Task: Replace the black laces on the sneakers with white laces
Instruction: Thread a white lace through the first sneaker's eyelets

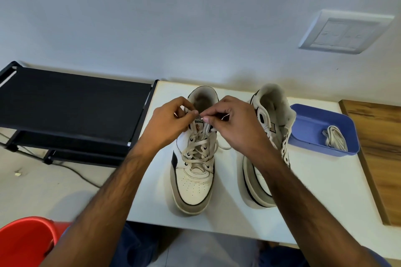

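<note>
Two white sneakers stand on a white table, toes toward me. The left sneaker is threaded with a white lace crossing its eyelets. My left hand pinches one lace end above the tongue. My right hand pinches the other end, and a loose stretch of lace trails out beside the shoe. The right sneaker has no lace that I can see and is partly hidden by my right forearm. No black lace is in view.
A blue tray at the right holds a coiled white lace. A wooden board lies beyond it. A black rack stands to the left, a red bucket at lower left, a wall switch plate above.
</note>
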The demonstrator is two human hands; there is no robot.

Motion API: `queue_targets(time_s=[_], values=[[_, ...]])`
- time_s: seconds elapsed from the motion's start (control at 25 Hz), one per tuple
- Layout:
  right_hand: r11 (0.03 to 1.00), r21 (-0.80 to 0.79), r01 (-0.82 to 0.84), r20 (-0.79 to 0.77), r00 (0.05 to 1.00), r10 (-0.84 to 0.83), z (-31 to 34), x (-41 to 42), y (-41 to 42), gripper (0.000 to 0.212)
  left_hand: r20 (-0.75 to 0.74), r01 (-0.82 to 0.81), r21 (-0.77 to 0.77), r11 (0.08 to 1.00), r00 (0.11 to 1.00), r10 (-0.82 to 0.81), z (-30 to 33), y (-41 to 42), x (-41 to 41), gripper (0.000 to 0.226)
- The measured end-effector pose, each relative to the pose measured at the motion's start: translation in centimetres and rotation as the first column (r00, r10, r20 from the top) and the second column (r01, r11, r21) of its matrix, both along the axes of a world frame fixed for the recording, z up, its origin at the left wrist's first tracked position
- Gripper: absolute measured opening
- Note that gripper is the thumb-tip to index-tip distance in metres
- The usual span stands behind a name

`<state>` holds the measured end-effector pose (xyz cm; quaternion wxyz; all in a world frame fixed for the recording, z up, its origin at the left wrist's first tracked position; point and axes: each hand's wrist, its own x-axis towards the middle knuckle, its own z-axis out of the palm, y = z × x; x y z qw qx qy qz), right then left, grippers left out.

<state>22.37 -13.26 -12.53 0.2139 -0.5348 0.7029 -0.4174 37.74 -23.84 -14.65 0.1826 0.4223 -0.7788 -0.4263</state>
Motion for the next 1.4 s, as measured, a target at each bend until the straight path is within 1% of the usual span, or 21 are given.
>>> queue_targets(time_s=[0.04,0.12,0.2,0.28,0.36,0.4,0.52,0.6,0.76,0.88,0.96,1.04,1.12,1.2,1.32,1.4], values=[[1.000,0.015,0.001,-0.030,1.000,0.000,-0.2,0.3,0.0,0.018,0.001,0.015,0.026,1.000,1.000,-0.015,0.2,-0.2,0.2,0.006],[1.000,0.028,-0.001,-0.084,0.996,0.004,-0.6,0.7,-0.2,0.021,0.001,0.075,0.072,0.995,0.997,-0.075,0.3,-0.7,0.9,0.010],[1.000,0.011,-0.012,-0.144,0.990,0.013,-0.8,1.2,-0.3,0.019,-0.039,0.150,0.149,0.977,0.989,-0.146,0.0,-1.2,1.6,0.016],[1.000,0.026,-0.016,-0.267,0.964,0.023,-0.5,1.7,-0.4,0.013,-0.079,0.188,0.204,0.961,0.981,-0.176,-0.4,-1.7,2.1,0.020],[0.998,0.055,0.008,-0.410,0.912,0.016,-0.2,2.3,-0.5,0.009,-0.097,0.191,0.220,0.956,0.980,-0.174,-0.6,-1.9,2.3,0.021],[0.998,0.061,0.016,-0.449,0.893,0.013,-0.1,2.6,-0.6,0.009,-0.102,0.190,0.222,0.956,0.980,-0.171,-0.6,-1.9,2.3,0.021],[0.992,0.125,0.020,-0.522,0.851,0.049,-0.2,3.4,-0.9,0.008,-0.118,0.195,0.222,0.955,0.978,-0.172,-0.7,-1.8,2.2,0.021],[0.985,0.168,0.026,-0.545,0.836,0.070,-0.3,3.7,-1.1,0.009,-0.123,0.200,0.220,0.955,0.977,-0.176,-0.7,-1.9,2.3,0.021],[0.979,0.199,0.043,-0.543,0.836,0.074,-0.1,3.7,-1.6,0.012,-0.140,0.202,0.229,0.952,0.975,-0.173,-0.7,-1.8,2.3,0.022],[0.977,0.207,0.044,-0.451,0.891,0.055,-0.1,3.3,-1.8,0.014,-0.196,0.212,0.285,0.935,0.967,-0.160,-0.7,-1.9,2.9,0.028],[0.979,0.197,0.053,-0.392,0.920,0.029,-0.3,3.1,-2.0,0.015,-0.214,0.224,0.311,0.924,0.963,-0.162,-0.8,-2.0,3.3,0.039],[0.977,0.200,0.077,-0.398,0.917,0.009,-0.4,3.1,-2.1,0.017,-0.185,0.216,0.297,0.930,0.969,-0.166,-0.8,-1.9,3.2,0.054],[0.977,0.198,0.085,-0.410,0.912,0.004,-0.5,3.3,-2.2,0.023,-0.174,0.204,0.281,0.938,0.972,-0.160,-0.8,-1.8,2.9,0.060],[0.978,0.198,0.061,-0.392,0.920,0.022,-0.4,3.3,-2.4,0.031,-0.187,0.195,0.282,0.939,0.972,-0.146,-0.8,-1.8,2.9,0.060],[0.971,0.238,-0.029,-0.262,0.961,0.093,-0.3,2.5,-2.9,0.038,-0.196,0.167,0.286,0.943,0.974,-0.113,-0.7,-1.9,3.1,0.053],[0.956,0.278,-0.090,-0.216,0.964,0.153,0.0,2.0,-3.3,0.039,-0.191,0.164,0.279,0.946,0.975,-0.112,-0.8,-1.9,3.2,0.045]])
